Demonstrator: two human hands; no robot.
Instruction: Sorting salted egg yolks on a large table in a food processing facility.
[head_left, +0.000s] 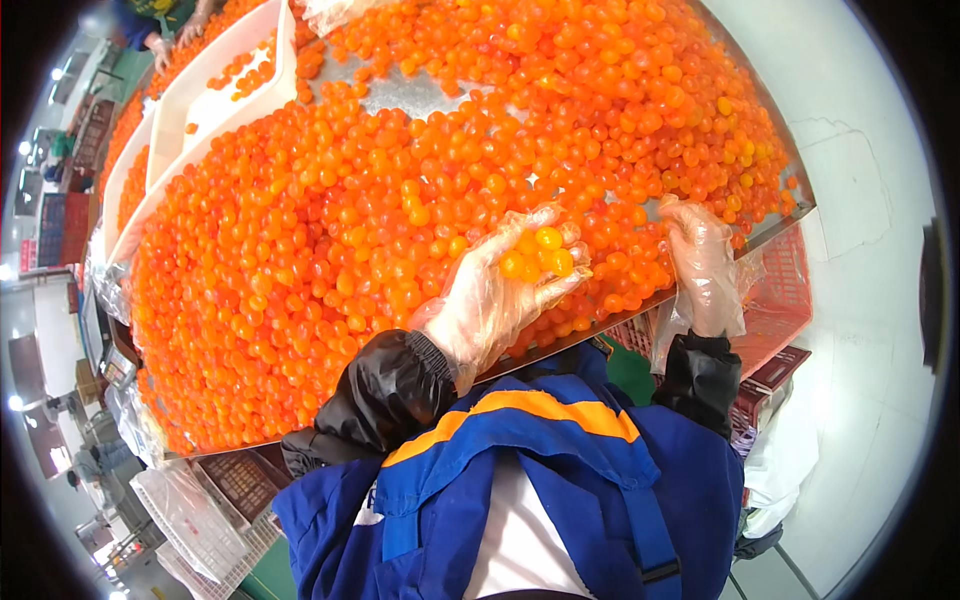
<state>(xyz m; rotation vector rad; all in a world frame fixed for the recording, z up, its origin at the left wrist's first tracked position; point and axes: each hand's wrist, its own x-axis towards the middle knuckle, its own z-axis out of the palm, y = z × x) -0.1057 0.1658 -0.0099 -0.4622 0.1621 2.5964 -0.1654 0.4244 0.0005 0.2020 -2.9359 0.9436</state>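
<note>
Small round orange balls, looking like egg yolks (300, 225), lie heaped over a metal-topped table (409, 94). My left hand (502, 281), in a clear plastic glove, is palm up above the heap and cups several yellower yolks (536, 255). To its right, near the table's front edge, my right hand (697, 251) wears a similar glove. Its fingers curl down at the yolks there; whether they pinch one is hidden.
A white divided tray (289, 52) holding some yolks stands at the upper left. Another person's gloved hands (161, 52) are beyond it. A red plastic crate (780, 300) sits below the table's right corner, and pale crates (191, 510) at the lower left. A wall (847, 150) flanks the right side.
</note>
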